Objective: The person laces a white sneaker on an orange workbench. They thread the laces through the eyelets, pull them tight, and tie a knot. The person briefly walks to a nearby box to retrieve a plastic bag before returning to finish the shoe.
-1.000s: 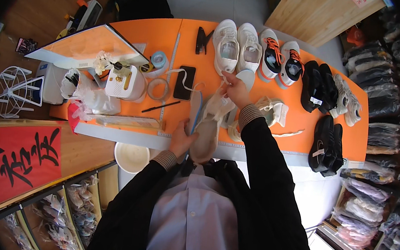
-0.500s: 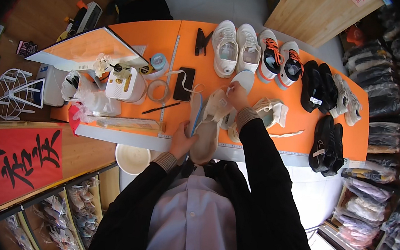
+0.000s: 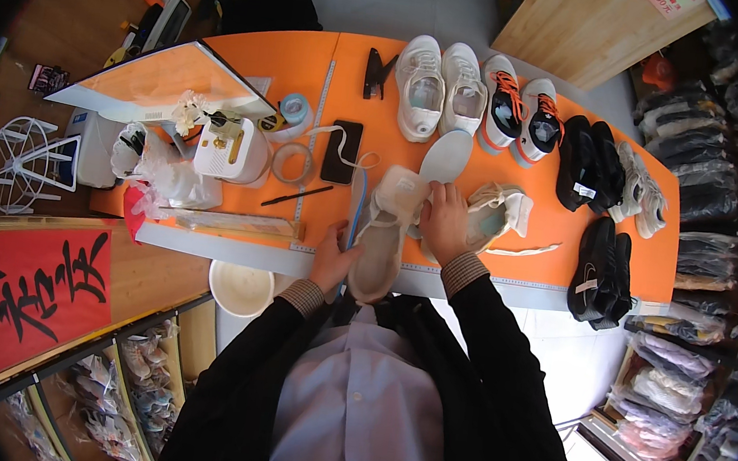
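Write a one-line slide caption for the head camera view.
Left hand holding a pale shoe, right hand at its other side, over an orange table bearing more shoes.

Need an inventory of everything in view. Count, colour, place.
table: 1, orange, centre
held shoe: 1, beige, near edge
flat strip: 1, blue-edged, by left hand
insole: 1, pale, mid-table
lone shoe: 1, off-white, right of right hand
plain shoes: 2, white, far edge
orange-laced shoes: 2, black-white, far edge
dark shoes: 4, black, right
small shoes: 2, pale, right end
phone: 1, black, left-centre
pen: 1, black, nearer than phone
stapler: 1, black, far edge
monitor: 1, dark-edged, left
bucket: 1, whitish, below table
bagged items: uncountable, mixed, shelves
left hand: 1, black sleeve, gripping held shoe
right hand: 1, black sleeve, beside it
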Motion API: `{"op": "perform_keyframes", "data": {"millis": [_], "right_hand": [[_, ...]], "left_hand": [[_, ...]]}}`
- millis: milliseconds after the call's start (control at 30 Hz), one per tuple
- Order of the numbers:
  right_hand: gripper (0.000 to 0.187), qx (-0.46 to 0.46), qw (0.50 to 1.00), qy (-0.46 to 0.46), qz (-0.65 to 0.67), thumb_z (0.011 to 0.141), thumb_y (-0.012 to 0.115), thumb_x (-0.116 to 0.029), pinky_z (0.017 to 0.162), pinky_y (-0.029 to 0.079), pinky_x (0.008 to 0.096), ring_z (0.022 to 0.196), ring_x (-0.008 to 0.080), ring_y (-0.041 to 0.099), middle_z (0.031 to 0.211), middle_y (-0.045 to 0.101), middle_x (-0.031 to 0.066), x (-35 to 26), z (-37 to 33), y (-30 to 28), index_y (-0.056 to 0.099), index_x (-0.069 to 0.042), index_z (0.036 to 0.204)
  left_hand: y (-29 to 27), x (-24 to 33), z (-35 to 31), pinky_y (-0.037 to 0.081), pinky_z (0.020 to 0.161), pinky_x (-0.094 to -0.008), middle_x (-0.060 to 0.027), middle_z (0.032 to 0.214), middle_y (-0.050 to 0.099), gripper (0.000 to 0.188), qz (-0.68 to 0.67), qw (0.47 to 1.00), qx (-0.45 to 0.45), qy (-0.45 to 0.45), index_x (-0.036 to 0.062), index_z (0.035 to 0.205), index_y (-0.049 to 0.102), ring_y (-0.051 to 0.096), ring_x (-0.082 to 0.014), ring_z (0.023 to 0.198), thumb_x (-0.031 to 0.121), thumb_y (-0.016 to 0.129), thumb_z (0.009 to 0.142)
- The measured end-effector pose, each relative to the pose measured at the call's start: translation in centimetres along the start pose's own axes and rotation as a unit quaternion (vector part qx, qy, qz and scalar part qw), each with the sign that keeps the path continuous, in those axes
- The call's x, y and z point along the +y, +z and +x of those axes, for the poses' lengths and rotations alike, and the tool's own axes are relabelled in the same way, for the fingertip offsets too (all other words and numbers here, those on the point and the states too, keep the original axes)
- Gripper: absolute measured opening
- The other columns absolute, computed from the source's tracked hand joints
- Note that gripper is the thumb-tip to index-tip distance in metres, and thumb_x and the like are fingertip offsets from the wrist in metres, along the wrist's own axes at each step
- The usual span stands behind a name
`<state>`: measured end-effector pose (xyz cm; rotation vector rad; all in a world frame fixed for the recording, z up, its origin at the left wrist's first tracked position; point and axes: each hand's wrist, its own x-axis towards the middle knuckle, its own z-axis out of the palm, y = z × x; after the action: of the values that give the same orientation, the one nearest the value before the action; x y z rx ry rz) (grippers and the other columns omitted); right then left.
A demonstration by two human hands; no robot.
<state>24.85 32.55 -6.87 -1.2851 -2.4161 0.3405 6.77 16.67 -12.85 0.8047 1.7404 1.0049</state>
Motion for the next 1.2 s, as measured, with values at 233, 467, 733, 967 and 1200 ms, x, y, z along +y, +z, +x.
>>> {"op": "perform_keyframes", "data": {"millis": [233,467,733,967,1200], "right_hand": [[0.041,0.063,0.990,-0.041,0.120,0.076,0.058,0.000,0.083,0.046,0.0452,0.101,0.0426,0.050,0.118,0.044,0.0221,-3.4,-1.4,0.5,0.044,-0.004,0.115],[0.025,0.029,0.996,-0.087,0.002,0.067,0.061,-0.003,0.103,0.028,0.0565,0.126,0.0444,0.033,0.135,0.036,0.0210,-4.0,-1.8,0.5,0.060,-0.005,0.093],[0.015,-0.054,0.994,-0.087,-0.045,0.072,0.060,-0.008,0.107,0.018,0.0620,0.133,0.0397,0.026,0.146,0.029,0.0144,-4.7,-2.4,2.8,0.067,-0.005,0.085],[0.024,-0.055,0.989,-0.063,-0.120,0.069,0.067,-0.020,0.103,0.021,0.0611,0.133,0.0371,0.028,0.144,0.031,0.0127,-4.6,-2.0,5.9,0.069,-0.009,0.091],[0.009,-0.060,0.986,-0.066,0.144,0.070,0.064,-0.010,0.094,0.031,0.0548,0.115,0.0356,0.041,0.118,0.051,0.0115,-3.4,-0.8,3.8,0.065,-0.002,0.073]], "left_hand": [[0.0,0.5,0.2,0.046,0.090,-0.0360,-0.0212,0.122,0.051,0.070,0.000,1.000,-0.021,0.004,-0.0026,0.135,0.035,0.055,-0.0278,0.109,0.019,0.069,0.077],[-0.6,1.0,0.0,0.048,0.084,-0.0361,-0.0193,0.123,0.049,0.079,0.011,1.000,-0.022,0.011,-0.0010,0.137,0.029,0.056,-0.0248,0.101,0.021,0.073,0.076],[-4.4,7.8,-1.8,0.049,0.070,-0.0284,-0.0063,0.095,0.053,0.050,0.020,0.993,0.013,0.117,0.0049,0.110,0.044,0.055,-0.0143,0.081,0.024,0.076,0.077],[-7.5,13.3,-6.0,0.047,0.056,-0.0213,-0.0026,0.075,0.060,0.030,-0.142,0.958,-0.214,-0.131,0.0026,0.101,0.057,0.056,-0.0073,0.063,0.023,0.070,0.083],[-5.6,9.0,-9.4,0.045,0.061,-0.0236,-0.0031,0.078,0.066,0.026,0.088,0.967,-0.238,0.016,0.0003,0.096,0.066,0.055,-0.0078,0.065,0.023,0.069,0.083]]}}
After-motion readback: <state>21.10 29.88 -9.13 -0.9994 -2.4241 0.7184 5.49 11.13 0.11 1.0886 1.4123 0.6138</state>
